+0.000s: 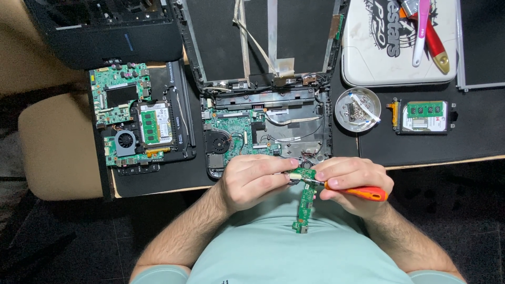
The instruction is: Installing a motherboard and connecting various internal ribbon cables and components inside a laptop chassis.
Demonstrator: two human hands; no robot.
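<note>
Left hand: the left hand [251,179] is closed around the upper end of a narrow green circuit board [304,202], which is held in the air above the lap, just in front of the desk edge
Right hand: the right hand [351,181] is wrapped around an orange-handled screwdriver [363,192], whose tip is laid against the top of the board, close to the left fingertips
Board position: the board hangs downward from the grip, its lower end free over the pale green shirt [294,252]
Risk, slip: if the tip is pushed off its seat, the board's surface could be scratched or a left fingertip jabbed, since the fingers lie just beside the tip
Risk, drop: any small part freed here could fall into the lap or onto the dark floor, because the work is held off the desk
Risk, flex: the thin board could be bent, as it is gripped at one end only
Round metal dish [357,109]: small screws and a white ribbon-like strip are held in it, right of the opened laptop base [265,129]
Laptop base contents: a green mainboard, a black fan and loose cables are seen inside
Nearby: a second stripped mainboard [134,118] lies to the left, a hard drive with a memory module on it [425,117] to the right
</note>
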